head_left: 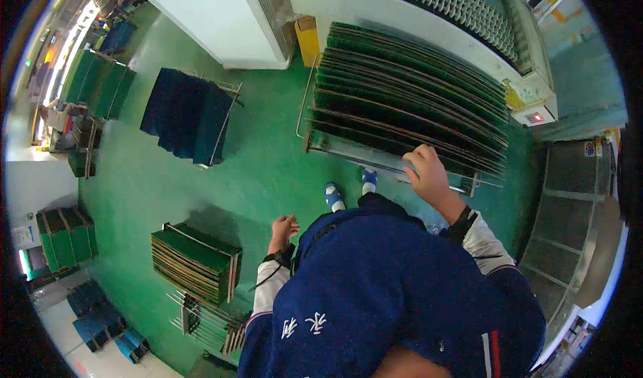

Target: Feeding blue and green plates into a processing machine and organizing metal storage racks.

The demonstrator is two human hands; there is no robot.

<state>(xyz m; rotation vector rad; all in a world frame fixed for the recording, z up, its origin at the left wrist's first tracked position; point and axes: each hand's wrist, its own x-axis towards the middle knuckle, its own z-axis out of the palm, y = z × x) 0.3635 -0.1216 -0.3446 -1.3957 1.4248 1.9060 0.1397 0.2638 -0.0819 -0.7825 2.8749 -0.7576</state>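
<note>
A rack of green panels (pixel 408 90), which stand on edge in close rows, fills the space in front of me. Over its near right part is my right hand (pixel 429 174), fingers bent and thumb held apart. Nothing shows in its grasp, and whether a fingertip touches a panel edge I cannot tell. My left hand (pixel 284 228) hangs low at my left side, away from the rack. Its fingers are loosely bent and somewhat apart, with nothing in them. A metal rail (pixel 348 156) runs along the near side of the rack.
Behind the rack stands a pale machine (pixel 429 26) with a row of rollers. A rack of dark panels (pixel 184 113) and a stack of green panels (pixel 194 257) are on the left. At the right leans a metal-framed grey panel (pixel 566 210). A white cabinet (pixel 214 16) rises far left of the machine.
</note>
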